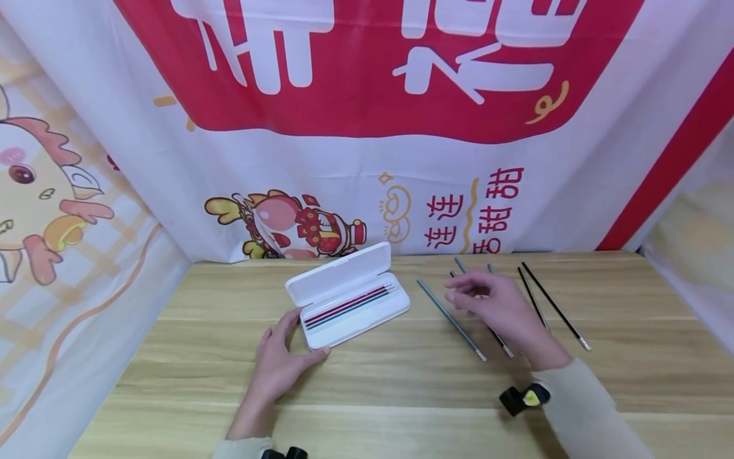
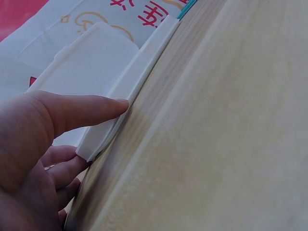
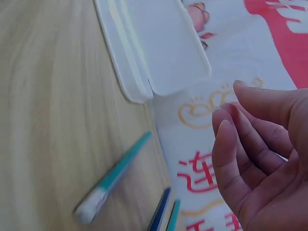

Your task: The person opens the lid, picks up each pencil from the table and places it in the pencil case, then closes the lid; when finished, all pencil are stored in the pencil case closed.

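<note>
A white pencil case lies on the table with its lid raised, and dark red and green pencils lie side by side in it. My left hand grips its left end, thumb along the front edge and fingers at the end wall. To the right of the case, my right hand hovers above loose pencils with its fingers loosely bent; in the right wrist view nothing is between the fingertips. A blue-green pencil with a white eraser end lies left of this hand. Others are partly hidden beneath it.
Two black pencils, one of them the outer pencil, lie on the wooden table right of my right hand. A printed white and red cloth hangs behind the table's back edge, and another patterned cloth hangs at the left.
</note>
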`<state>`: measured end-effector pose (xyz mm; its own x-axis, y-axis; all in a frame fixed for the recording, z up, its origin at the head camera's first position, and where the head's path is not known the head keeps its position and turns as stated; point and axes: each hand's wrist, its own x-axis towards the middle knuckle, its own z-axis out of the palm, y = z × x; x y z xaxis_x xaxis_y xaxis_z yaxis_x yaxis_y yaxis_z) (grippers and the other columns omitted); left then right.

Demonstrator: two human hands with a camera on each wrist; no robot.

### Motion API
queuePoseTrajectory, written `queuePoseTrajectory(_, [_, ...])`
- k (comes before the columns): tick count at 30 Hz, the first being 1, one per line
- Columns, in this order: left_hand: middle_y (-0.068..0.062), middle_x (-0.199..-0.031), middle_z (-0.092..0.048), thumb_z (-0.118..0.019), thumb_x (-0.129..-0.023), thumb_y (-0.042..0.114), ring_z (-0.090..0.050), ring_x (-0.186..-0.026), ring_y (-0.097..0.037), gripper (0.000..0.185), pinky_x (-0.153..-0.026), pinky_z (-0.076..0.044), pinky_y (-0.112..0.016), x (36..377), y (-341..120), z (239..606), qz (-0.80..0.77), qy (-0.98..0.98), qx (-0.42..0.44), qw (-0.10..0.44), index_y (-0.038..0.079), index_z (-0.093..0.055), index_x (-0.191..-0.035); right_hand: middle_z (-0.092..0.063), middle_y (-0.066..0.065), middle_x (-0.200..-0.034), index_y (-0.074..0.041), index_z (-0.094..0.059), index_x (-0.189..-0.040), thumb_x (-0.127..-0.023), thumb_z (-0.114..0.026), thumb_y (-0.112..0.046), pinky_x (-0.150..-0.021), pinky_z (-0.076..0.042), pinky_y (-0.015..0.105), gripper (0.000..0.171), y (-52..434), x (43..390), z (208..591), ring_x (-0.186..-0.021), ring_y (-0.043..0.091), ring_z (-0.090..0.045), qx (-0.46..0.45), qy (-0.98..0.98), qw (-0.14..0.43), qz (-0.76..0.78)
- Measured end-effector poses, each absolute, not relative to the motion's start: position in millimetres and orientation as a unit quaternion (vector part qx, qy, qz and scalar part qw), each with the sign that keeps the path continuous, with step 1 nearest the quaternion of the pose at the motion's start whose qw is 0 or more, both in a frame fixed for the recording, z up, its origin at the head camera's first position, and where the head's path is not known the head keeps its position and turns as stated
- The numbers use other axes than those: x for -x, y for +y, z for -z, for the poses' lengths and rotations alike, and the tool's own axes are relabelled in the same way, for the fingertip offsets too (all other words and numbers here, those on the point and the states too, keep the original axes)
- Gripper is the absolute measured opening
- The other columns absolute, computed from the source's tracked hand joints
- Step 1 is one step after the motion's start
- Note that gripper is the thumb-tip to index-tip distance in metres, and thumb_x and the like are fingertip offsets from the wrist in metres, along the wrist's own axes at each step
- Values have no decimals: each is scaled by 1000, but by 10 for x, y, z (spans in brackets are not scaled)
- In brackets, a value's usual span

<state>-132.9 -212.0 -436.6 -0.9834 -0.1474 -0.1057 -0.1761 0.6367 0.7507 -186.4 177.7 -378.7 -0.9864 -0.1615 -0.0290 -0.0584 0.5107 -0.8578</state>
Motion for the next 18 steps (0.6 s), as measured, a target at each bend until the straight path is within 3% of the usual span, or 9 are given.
queuePoseTrajectory(4, [-18, -170, -44, -96, -77, 38, -27, -163, -47, 103, -138, -4, -60, 1322, -2106, 4340, -423, 901, 93, 18, 17, -43, -163, -78, 8, -108, -12, -76, -127, -101, -77, -40, -71, -62, 32, 38, 2041, 1746, 3913, -90, 24, -69, 29, 870, 47, 491])
queuePoseTrajectory(10, [-18, -169, -46, -98, -75, 36, -28, -161, -50, 104, -132, -16, -71, 1327, -2082, 4303, -428, 896, 112, 25, 17, -44, -162, -77, 9, -109, -9, -73, -132, -102, -76, -37, -69, -61, 29, 41, 2466, 1664, 4043, -87, 17, -68, -22, 874, 46, 483])
queuePoseTrajectory(18, [-18, -167, -49, -101, -71, 33, -32, -161, -48, 103, -130, -24, -71, 1368, -2088, 4231, -431, 892, 125, 41, 17, -49, -158, -76, -9, -103, -7, -70, -136, -103, -72, -47, -67, -58, 26, 52, 3096, 1460, 4085, -85, 8, -64, -72, 894, 30, 440])
